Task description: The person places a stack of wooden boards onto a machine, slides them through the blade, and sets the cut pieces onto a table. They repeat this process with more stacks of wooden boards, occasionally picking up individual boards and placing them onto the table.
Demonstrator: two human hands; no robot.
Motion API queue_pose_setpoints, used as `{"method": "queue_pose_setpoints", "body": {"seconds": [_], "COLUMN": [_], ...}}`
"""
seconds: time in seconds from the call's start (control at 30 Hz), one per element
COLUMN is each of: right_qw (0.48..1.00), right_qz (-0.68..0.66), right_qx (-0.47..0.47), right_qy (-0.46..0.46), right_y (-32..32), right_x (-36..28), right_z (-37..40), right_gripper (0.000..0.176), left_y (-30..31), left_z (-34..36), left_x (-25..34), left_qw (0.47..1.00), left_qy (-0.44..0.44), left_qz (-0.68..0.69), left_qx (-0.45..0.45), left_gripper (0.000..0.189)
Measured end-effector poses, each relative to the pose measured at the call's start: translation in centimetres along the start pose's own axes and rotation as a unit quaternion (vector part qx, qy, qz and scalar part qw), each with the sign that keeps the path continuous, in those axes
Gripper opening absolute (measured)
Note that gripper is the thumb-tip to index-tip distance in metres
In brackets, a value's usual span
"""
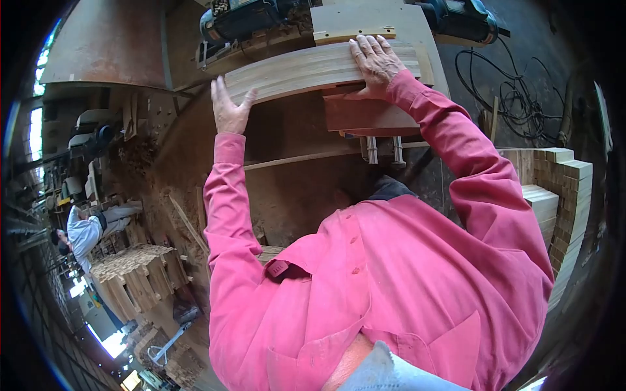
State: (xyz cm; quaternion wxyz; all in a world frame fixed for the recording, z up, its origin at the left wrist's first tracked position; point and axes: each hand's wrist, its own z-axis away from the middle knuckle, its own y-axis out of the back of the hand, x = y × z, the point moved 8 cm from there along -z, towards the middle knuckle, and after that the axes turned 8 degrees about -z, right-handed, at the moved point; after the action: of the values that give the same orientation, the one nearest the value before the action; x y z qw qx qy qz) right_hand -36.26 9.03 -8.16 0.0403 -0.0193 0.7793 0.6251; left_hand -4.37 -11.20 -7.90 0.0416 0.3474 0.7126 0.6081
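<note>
I press my right hand (375, 62) flat, fingers spread, on the long pale curved wooden board (306, 72), which lies on the machine's table (391, 19). My left hand (229, 111), open, props the board's end without gripping. I judge this the positioning step; the next move calls for even pressure from both hands.

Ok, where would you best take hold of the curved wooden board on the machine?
Probably at its two ends, coming from the near side. The curved board is long and thin and lies flat across the machine, so a single middle grip would let it swing. The left hand meets its left end; the right hand presses flat near the other.
</note>
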Motion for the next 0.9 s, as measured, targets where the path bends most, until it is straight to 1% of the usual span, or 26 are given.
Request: {"method": "queue_pose_setpoints", "body": {"seconds": [0.03,0.07,0.1,0.13,0.17,0.23,0.27,0.3,0.33,0.37,0.4,0.47,0.5,0.57,0.6,0.67,0.7,0.73,0.8,0.83,0.9], "right_qw": [1.000,1.000,1.000,1.000,1.000,1.000,1.000,1.000,1.000,1.000,0.999,0.999,0.999,0.999,0.999,1.000,0.999,1.000,1.000,1.000,0.999], "right_qz": [0.002,0.005,0.009,0.013,0.014,0.018,0.005,-0.007,0.001,0.018,0.033,0.028,0.030,0.039,0.038,0.024,0.031,0.025,0.021,0.029,0.028], "right_qx": [-0.008,0.003,0.016,0.014,-0.001,-0.012,-0.011,-0.005,0.008,-0.008,-0.027,-0.014,-0.018,-0.022,-0.017,-0.010,-0.015,-0.014,0.011,0.007,0.018], "right_qy": [-0.004,0.003,0.011,0.010,0.009,0.004,0.006,0.008,0.005,0.010,0.015,0.010,0.014,0.017,0.016,0.016,0.014,0.013,0.012,0.007,0.010], "right_y": [-0.1,0.2,0.5,0.7,0.7,0.8,0.7,0.8,1.1,0.8,0.4,0.5,0.3,-0.3,-0.5,-1.0,-1.4,-1.8,-2.1,-2.5,-2.9], "right_x": [0.0,-0.3,-0.4,-0.4,-0.5,-0.4,-0.3,0.1,0.6,1.0,1.2,2.4,3.1,4.3,5.2,7.0,8.0,9.0,10.9,12.0,14.0], "right_z": [0.2,0.2,0.0,-0.2,-0.3,-0.4,-0.4,-0.9,-1.6,-2.0,-2.4,-3.9,-4.8,-6.4,-7.5,-9.7,-11.0,-12.2,-14.7,-16.0,-18.8], "right_gripper": [0.131,0.130,0.128,0.128,0.128,0.128,0.128,0.127,0.127,0.127,0.127,0.128,0.128,0.128,0.128,0.128,0.128,0.128,0.128,0.128,0.126], "left_y": [0.4,0.6,0.1,-1.0,-2.1,-4.9,-5.6,-6.2,-6.6,-6.4,-6.5,-7.0,-7.0,-7.7,-8.0,-9.6,-10.0,-10.8,-11.4,-11.7,-13.1], "left_z": [-0.2,-0.8,-1.3,-1.6,-2.4,-3.6,-3.7,-4.1,-4.8,-5.4,-6.1,-8.3,-9.8,-12.5,-14.0,-16.8,-18.4,-20.1,-23.0,-24.5,-27.8], "left_x": [2.9,4.6,7.2,9.0,9.2,10.4,10.4,10.4,10.4,10.5,10.6,10.8,10.7,10.3,10.6,10.8,11.0,11.0,11.7,12.1,11.9], "left_qw": [0.996,0.997,0.981,0.951,0.952,0.924,0.923,0.924,0.924,0.928,0.930,0.930,0.929,0.936,0.935,0.924,0.923,0.917,0.915,0.913,0.916], "left_qy": [-0.075,-0.074,-0.150,-0.224,-0.226,-0.312,-0.317,-0.320,-0.325,-0.336,-0.326,-0.323,-0.327,-0.297,-0.300,-0.279,-0.285,-0.282,-0.280,-0.272,-0.268], "left_qz": [-0.033,-0.027,-0.114,-0.200,-0.195,-0.214,-0.213,-0.197,-0.182,-0.143,-0.148,-0.135,-0.138,-0.092,-0.096,-0.167,-0.181,-0.206,-0.216,-0.224,-0.230], "left_qx": [-0.020,-0.025,-0.049,-0.070,-0.068,-0.057,-0.052,-0.068,-0.080,-0.071,-0.082,-0.112,-0.106,-0.164,-0.163,-0.200,-0.187,-0.193,-0.196,-0.206,-0.190], "left_gripper": [0.125,0.125,0.131,0.138,0.138,0.144,0.144,0.143,0.142,0.140,0.137,0.136,0.136,0.133,0.133,0.129,0.126,0.125,0.122,0.121,0.123]}}
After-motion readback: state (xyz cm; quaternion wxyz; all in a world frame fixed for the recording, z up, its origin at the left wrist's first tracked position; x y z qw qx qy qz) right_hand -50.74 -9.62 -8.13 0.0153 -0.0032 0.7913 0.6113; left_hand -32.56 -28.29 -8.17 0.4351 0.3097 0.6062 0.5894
